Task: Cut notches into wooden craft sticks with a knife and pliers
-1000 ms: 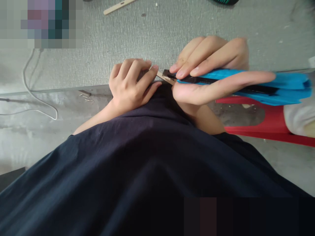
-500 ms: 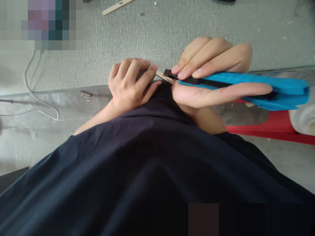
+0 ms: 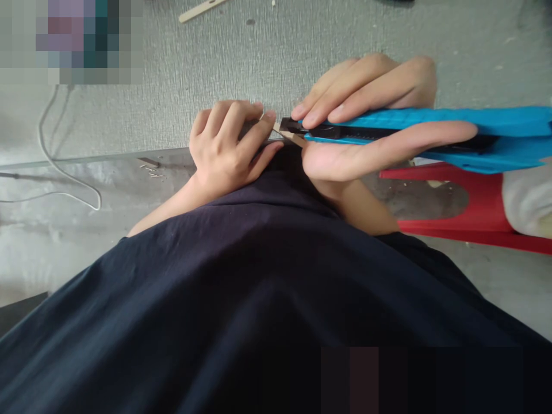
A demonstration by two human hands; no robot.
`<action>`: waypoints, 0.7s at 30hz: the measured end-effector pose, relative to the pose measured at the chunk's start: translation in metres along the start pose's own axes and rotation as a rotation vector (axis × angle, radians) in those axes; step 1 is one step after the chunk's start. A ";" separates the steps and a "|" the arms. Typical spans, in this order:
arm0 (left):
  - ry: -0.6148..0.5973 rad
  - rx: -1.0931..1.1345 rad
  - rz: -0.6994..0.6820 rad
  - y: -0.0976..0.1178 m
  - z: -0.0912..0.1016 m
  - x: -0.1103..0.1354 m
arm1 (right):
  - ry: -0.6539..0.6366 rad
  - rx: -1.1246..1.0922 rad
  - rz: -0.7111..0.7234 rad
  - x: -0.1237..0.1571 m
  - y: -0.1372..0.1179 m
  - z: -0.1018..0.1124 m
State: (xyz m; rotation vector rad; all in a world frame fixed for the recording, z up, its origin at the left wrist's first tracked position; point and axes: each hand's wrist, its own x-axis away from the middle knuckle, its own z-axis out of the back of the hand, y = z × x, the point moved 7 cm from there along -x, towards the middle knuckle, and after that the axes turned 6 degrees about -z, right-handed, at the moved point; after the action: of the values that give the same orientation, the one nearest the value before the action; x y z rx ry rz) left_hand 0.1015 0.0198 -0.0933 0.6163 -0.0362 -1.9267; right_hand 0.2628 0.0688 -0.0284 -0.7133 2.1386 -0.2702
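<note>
My right hand [image 3: 366, 123] is wrapped round a blue utility knife [image 3: 452, 135], thumb along its underside and fingers over the black slider near the tip. The knife's front end meets a thin pale wooden stick [image 3: 282, 134] just above my dark shirt. My left hand [image 3: 228, 146] is curled shut on the other end of that stick, fingertips pressed at the grey table's [image 3: 215, 69] front edge. Most of the stick is hidden under my fingers.
Another flat wooden stick [image 3: 202, 10] lies at the table's far side. A white cable [image 3: 64, 178] loops down on the left. Small wood shavings [image 3: 150, 168] lie on the floor below the edge. A red plastic stool [image 3: 466, 210] stands at the right.
The knife has lifted and levelled, its rear end rising toward the right edge, and its tip has slid a little left along the stick. My left hand has stayed put.
</note>
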 end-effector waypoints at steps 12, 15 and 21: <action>0.080 -0.036 -0.047 0.001 0.000 0.003 | -0.049 -0.034 0.095 -0.001 0.004 -0.003; 0.109 -0.058 -0.055 0.003 0.002 0.003 | -0.080 -0.026 0.048 -0.001 0.005 -0.005; 0.095 -0.055 -0.040 0.005 0.003 0.003 | -0.032 -0.077 -0.077 -0.001 0.005 0.001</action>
State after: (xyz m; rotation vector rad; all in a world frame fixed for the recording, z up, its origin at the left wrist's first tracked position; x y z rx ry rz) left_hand 0.1031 0.0143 -0.0903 0.6757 0.0895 -1.9276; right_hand 0.2619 0.0737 -0.0300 -0.8403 2.1028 -0.2172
